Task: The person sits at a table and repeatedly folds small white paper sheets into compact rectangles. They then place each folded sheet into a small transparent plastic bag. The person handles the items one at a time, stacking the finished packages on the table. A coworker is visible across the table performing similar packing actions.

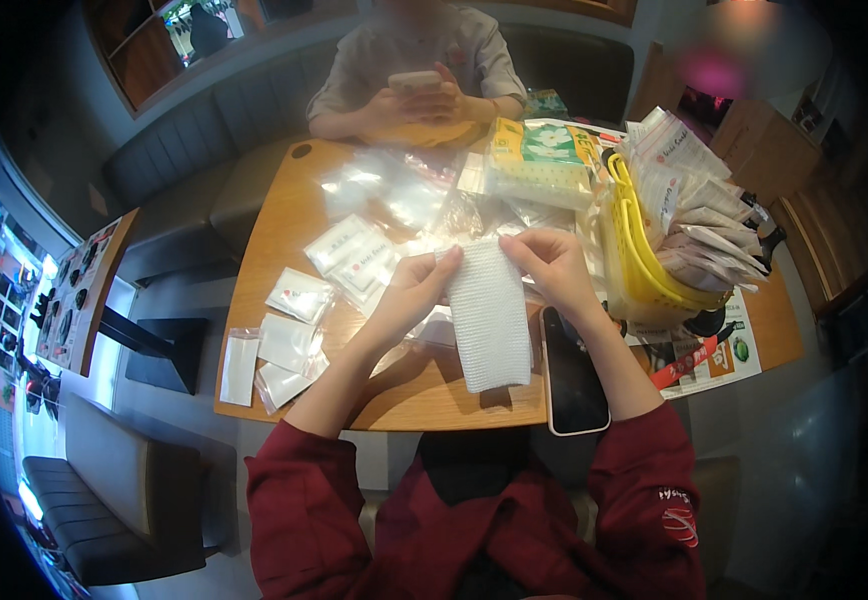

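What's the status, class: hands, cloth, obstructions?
Left hand and right hand pinching far end of white cloth. Near end free. Phone close by, right of cloth.

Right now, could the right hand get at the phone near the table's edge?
Probably yes: the phone lies close by the right hand with nothing seen on top, though that hand pinches the white cloth and would need to let go.

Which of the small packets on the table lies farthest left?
The narrow white packet at the near left corner of the table; the other small packets all lie right of it.
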Demonstrator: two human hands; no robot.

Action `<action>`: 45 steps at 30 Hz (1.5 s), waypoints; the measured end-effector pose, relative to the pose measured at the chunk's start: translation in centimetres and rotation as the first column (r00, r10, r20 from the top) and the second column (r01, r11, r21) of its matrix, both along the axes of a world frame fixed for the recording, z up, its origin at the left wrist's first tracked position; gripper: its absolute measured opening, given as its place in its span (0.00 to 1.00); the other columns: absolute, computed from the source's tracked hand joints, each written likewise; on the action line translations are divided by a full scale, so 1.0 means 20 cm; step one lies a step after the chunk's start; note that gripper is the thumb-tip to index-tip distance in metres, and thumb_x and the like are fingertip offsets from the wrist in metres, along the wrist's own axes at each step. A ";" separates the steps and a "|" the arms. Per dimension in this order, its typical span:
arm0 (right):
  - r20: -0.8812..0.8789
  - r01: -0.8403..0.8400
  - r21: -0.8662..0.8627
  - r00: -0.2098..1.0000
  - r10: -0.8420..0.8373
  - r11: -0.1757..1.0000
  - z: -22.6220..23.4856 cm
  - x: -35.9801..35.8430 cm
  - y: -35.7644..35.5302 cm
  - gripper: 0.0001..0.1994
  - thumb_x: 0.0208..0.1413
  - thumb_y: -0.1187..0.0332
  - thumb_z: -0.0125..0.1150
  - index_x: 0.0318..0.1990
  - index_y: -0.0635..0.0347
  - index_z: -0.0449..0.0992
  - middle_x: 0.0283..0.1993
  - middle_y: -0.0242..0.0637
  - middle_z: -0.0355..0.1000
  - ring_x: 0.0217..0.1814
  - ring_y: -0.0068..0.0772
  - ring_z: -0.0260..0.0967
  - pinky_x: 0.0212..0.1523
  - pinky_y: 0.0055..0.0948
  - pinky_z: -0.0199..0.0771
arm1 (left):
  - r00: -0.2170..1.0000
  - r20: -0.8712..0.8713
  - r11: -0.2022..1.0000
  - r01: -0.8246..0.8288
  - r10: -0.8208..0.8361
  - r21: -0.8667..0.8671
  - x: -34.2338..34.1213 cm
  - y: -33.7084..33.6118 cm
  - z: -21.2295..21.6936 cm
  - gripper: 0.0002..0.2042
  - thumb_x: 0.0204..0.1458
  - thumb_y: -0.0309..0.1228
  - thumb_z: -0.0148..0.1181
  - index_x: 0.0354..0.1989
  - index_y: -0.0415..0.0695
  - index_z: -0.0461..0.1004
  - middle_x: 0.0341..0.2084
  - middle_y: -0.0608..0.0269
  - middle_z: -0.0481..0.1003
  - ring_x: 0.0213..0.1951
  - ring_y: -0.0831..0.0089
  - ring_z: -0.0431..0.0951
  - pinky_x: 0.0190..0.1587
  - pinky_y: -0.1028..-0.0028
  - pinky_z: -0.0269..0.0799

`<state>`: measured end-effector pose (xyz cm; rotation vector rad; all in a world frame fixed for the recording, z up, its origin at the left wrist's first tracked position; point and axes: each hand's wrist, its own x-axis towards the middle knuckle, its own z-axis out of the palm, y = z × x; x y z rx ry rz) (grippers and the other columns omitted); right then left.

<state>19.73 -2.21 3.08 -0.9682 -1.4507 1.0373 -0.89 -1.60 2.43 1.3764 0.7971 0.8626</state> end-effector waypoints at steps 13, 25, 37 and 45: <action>-0.147 0.177 0.069 0.975 -0.166 0.982 -0.01 -0.01 0.01 0.11 0.55 0.66 0.60 0.31 0.67 0.79 0.26 0.32 0.76 0.27 0.16 0.70 0.29 0.16 0.69 | 0.996 -0.041 0.994 0.077 -0.081 -0.082 0.02 -0.03 0.01 0.19 0.55 0.42 0.56 0.44 0.36 0.74 0.33 0.62 0.78 0.35 0.79 0.76 0.40 0.78 0.70; -0.208 0.352 0.158 0.925 -0.317 0.923 -0.01 0.00 0.03 0.10 0.56 0.67 0.60 0.32 0.67 0.78 0.28 0.32 0.76 0.29 0.15 0.70 0.32 0.15 0.67 | 0.981 0.028 0.971 0.194 -0.192 -0.138 0.05 -0.04 -0.02 0.15 0.54 0.32 0.59 0.46 0.35 0.73 0.36 0.59 0.77 0.37 0.80 0.75 0.42 0.80 0.70; -0.112 0.086 -0.030 0.990 -0.088 0.996 0.03 0.05 0.03 0.15 0.52 0.64 0.63 0.40 0.68 0.77 0.33 0.34 0.76 0.31 0.16 0.70 0.33 0.16 0.69 | 0.999 0.031 0.999 0.021 -0.020 -0.033 0.04 0.00 -0.04 0.17 0.53 0.31 0.60 0.48 0.34 0.71 0.38 0.56 0.77 0.39 0.77 0.76 0.43 0.78 0.70; 0.035 -0.176 -0.180 0.982 0.185 0.968 -0.03 0.02 0.03 0.13 0.52 0.66 0.63 0.41 0.67 0.77 0.34 0.36 0.77 0.34 0.19 0.72 0.35 0.19 0.71 | 0.988 0.029 0.988 -0.155 0.154 0.003 0.04 0.01 -0.01 0.19 0.55 0.37 0.57 0.48 0.34 0.71 0.39 0.54 0.77 0.42 0.74 0.75 0.47 0.74 0.69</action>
